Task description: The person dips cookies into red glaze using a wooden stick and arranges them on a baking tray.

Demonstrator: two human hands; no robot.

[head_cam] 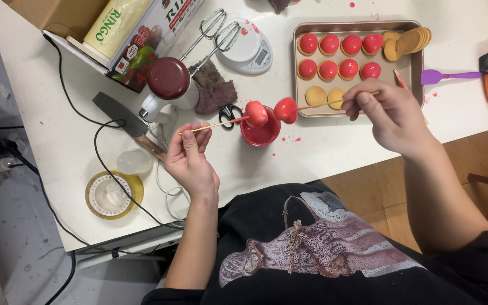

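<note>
Each hand pinches a thin skewer: left hand (190, 161), right hand (388, 113). The wet red-glazed balls (270, 111) between them could touch and smear.

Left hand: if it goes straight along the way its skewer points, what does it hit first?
The left hand holds a skewer aimed right. First in line is the red ball on the right hand's stick, just past its own ball. Heights look matched, though depth is unclear.
</note>
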